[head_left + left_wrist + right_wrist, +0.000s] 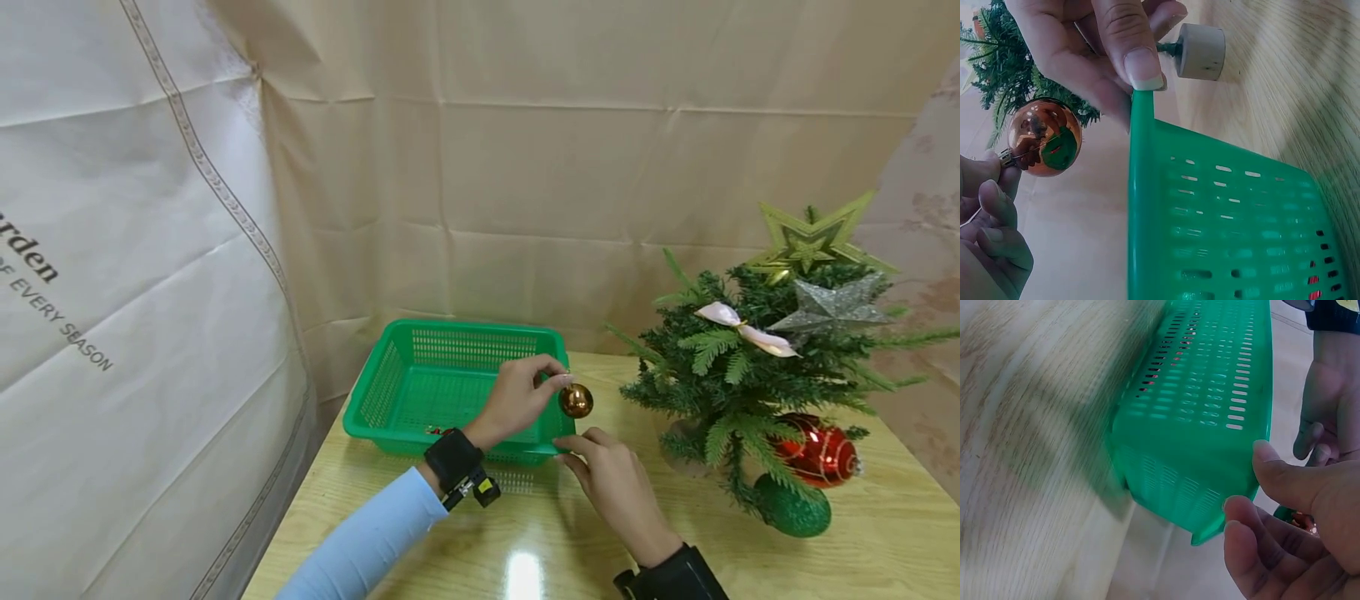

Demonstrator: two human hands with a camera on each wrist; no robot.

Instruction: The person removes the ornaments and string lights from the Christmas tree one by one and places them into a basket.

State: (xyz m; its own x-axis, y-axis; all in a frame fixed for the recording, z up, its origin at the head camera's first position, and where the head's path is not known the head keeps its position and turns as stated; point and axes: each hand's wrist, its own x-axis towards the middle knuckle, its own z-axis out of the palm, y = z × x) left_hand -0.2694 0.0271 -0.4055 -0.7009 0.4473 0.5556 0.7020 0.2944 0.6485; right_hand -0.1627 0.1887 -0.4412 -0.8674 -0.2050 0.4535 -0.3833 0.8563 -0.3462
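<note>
A shiny copper Christmas bauble (576, 401) hangs by its cap from the thumb and fingertips of my left hand (525, 396), just past the basket's right rim. In the left wrist view, fingers of the left hand (991, 231) pinch the cap of the bauble (1045, 137). My right hand (611, 479) pinches the near right corner of the green plastic basket (457, 326). Seen from the right wrist, the thumb of the right hand (1297, 519) lies over the rim of the basket (1191, 434). Small red items (438, 431) lie inside, partly hidden by the left wrist.
To the right stands a small artificial Christmas tree (720, 367) with a gold star (810, 237), a silver star (836, 304), a pale bow (746, 329), a red bauble (817, 450) and a green bauble (795, 506). Everything rests on a wooden table (480, 542) before hanging cloth.
</note>
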